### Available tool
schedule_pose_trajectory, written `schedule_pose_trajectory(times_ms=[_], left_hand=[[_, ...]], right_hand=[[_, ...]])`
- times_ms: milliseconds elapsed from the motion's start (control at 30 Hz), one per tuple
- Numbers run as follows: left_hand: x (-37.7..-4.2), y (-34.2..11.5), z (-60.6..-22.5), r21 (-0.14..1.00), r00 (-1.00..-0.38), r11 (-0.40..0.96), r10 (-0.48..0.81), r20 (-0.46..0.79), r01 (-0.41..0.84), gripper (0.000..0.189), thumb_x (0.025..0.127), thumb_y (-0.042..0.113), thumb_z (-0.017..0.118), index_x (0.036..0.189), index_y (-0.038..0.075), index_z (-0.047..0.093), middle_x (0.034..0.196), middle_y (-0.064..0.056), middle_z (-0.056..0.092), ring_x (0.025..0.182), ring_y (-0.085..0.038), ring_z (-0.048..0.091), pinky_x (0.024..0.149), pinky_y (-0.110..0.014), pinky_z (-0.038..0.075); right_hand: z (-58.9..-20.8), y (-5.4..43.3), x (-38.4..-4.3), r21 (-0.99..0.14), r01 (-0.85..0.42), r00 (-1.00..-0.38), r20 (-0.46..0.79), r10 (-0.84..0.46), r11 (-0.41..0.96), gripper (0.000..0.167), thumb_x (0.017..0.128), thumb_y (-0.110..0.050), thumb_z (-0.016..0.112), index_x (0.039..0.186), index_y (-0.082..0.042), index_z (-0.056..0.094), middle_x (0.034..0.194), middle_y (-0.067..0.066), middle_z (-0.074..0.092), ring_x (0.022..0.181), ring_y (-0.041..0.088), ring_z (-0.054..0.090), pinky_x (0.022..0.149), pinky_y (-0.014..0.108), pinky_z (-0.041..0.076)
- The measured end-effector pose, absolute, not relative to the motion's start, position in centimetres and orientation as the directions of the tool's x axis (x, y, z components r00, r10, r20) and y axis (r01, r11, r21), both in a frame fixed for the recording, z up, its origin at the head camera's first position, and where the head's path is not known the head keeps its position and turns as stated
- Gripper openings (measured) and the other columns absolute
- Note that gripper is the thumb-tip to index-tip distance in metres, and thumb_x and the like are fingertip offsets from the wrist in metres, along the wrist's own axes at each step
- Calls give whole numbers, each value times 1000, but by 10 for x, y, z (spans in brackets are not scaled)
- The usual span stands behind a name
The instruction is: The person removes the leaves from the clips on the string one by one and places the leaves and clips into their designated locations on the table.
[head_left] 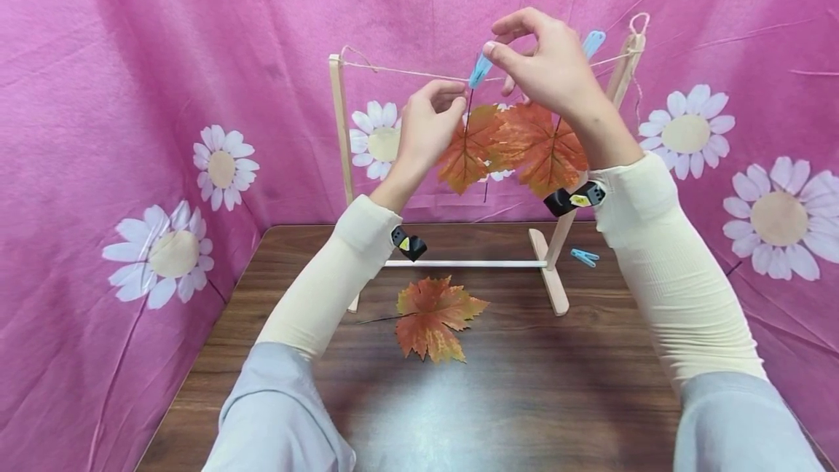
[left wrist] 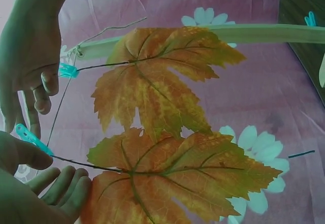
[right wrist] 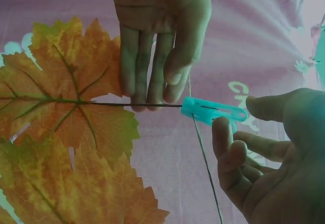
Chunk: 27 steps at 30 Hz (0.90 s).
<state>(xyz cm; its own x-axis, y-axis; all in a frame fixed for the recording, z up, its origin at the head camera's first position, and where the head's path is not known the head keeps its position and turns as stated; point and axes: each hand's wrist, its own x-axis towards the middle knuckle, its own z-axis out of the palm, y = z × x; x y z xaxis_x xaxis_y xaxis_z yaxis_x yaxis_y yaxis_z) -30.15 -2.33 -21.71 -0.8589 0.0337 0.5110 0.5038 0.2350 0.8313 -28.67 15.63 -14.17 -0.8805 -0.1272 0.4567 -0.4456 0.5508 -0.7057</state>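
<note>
A light-blue clothespin (head_left: 481, 71) grips the string and the dark stem of an orange-green artificial maple leaf (head_left: 469, 146). My right hand (head_left: 547, 57) is at the clothespin's upper end, thumb and fingertips parted around its handles. In the right wrist view, the thumb tip is close to the end of the clothespin (right wrist: 213, 111). Just left of the stem is my left hand (head_left: 429, 122), its fingers extended and fingertips near the stem (right wrist: 147, 104). Another hanging leaf (head_left: 544, 148) overlaps the first, held by a second blue clothespin (head_left: 593, 42).
A wooden stand (head_left: 339, 115) carries the string between two posts, with a white bar (head_left: 465, 264) low across it. On the brown table (head_left: 524, 384) lie another maple leaf (head_left: 435, 319) and a loose blue clothespin (head_left: 585, 258). Pink flowered cloth (head_left: 275, 35) surrounds the table.
</note>
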Motion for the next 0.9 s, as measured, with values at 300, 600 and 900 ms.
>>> schedule_pose_trajectory(times_ms=[300,600,900], left_hand=[[-305,-17,-214,821,-851,260,6,525,508,21,103,9,68,122,4,75,116,-11,81,106,-16,77,91,-17,57],[-310,-13,-214,852,-868,197,-14,497,485,17,102,7,71,117,0,75,107,-16,81,99,-19,78,84,-19,57],[-312,-9,-212,856,-872,216,-39,489,470,13,99,9,73,108,1,79,100,-14,81,85,-12,75,74,-17,55]], right_hand=[[-145,154,-291,-725,-451,-881,454,-132,520,45,101,-33,73,137,-9,65,113,-10,67,53,2,64,41,18,42],[-146,152,-294,-759,-439,-889,444,-111,481,35,100,-28,76,130,-11,69,107,-12,66,54,2,64,42,17,41],[-148,153,-295,-790,-424,-897,434,-84,443,25,101,-22,75,122,-11,70,103,-12,66,52,3,64,42,17,42]])
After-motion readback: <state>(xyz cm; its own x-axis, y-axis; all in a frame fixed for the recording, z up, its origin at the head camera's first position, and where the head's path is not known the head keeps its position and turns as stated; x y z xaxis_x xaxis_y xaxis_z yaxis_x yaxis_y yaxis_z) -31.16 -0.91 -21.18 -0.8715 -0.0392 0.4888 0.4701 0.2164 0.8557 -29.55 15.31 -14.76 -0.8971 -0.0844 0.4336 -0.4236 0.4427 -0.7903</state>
